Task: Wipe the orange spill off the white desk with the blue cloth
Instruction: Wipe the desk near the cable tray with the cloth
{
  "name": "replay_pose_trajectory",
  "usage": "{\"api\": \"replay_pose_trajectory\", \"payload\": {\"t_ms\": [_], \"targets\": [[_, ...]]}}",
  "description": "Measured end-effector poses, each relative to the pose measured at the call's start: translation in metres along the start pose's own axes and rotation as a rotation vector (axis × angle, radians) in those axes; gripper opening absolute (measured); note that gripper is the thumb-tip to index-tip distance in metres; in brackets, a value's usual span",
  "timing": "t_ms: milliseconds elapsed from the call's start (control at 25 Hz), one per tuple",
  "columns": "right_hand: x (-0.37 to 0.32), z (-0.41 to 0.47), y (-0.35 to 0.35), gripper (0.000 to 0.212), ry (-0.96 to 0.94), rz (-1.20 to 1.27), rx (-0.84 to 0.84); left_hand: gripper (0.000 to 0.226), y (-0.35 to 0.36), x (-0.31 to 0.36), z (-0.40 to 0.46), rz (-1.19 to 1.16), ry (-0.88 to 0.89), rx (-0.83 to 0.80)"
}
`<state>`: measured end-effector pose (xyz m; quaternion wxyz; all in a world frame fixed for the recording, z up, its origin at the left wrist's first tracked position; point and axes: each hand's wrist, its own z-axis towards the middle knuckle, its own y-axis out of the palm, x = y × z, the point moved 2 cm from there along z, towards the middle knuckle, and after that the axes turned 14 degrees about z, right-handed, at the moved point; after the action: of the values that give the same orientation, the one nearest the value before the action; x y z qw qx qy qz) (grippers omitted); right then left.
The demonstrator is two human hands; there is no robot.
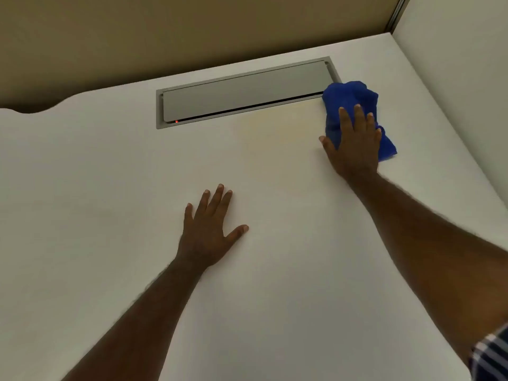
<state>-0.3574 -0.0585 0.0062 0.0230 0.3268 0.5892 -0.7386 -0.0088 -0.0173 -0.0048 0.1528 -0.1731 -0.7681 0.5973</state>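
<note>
Here our right hand presses flat, fingers spread, on the bunched blue cloth at two o'clock on the white bench, touching the right end of the grey cable hatch. Our left hand rests open and empty at centre. A faint yellowish smear lies just left of the cloth; we see no writing.

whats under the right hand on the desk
A crumpled blue cloth lies under the right hand, pressed flat on the white desk. Whatever desk surface or spill lies beneath the cloth is covered.
</note>
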Motion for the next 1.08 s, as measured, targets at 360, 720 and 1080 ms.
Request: {"api": "replay_pose_trajectory", "payload": {"t_ms": [360,720,1080], "targets": [[0.010,0.040,0.005,0.059,0.216,0.014,-0.046,0.087,0.002,-0.012,-0.005,-0.017,-0.006,0.043],[-0.016,0.028,-0.011,0.023,0.070,0.363,0.155,0.087,-0.008,-0.051,-0.046,-0.009,-0.147,0.125],[-0.143,-0.041,0.027,0.024,-0.448,0.545,0.100,0.086,-0.001,-0.113,-0.143,0.008,-0.371,0.134]]}}
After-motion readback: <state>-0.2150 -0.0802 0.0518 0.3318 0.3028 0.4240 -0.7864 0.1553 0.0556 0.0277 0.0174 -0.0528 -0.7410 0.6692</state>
